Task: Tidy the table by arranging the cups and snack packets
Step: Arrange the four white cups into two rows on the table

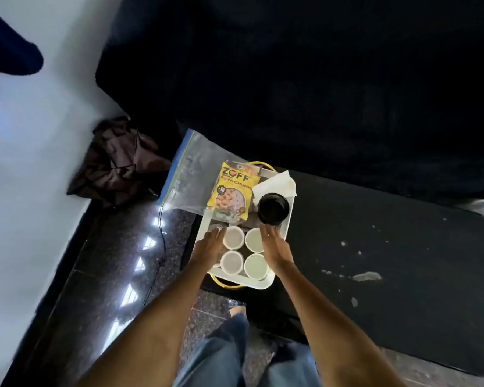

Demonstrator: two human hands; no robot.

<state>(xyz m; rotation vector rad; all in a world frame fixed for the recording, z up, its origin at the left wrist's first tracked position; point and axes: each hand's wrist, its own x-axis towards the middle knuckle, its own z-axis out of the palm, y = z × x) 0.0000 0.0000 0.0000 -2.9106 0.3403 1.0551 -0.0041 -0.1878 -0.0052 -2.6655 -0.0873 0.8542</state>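
My left hand (pixel 210 245) and right hand (pixel 274 245), fingers spread and holding nothing, flank four small white paper cups (pixel 245 254) in the white plastic tray (pixel 266 283): light, crushable, best pinched at rims.

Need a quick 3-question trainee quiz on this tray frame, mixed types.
1. How many white cups stand in the white tray?
2. True or false: the yellow snack packet lies on the floor.
3. The black cup is: A) beside the packet, in the tray B) on the clear zip bag C) in the left hand

Key: 1. four; 2. false; 3. A
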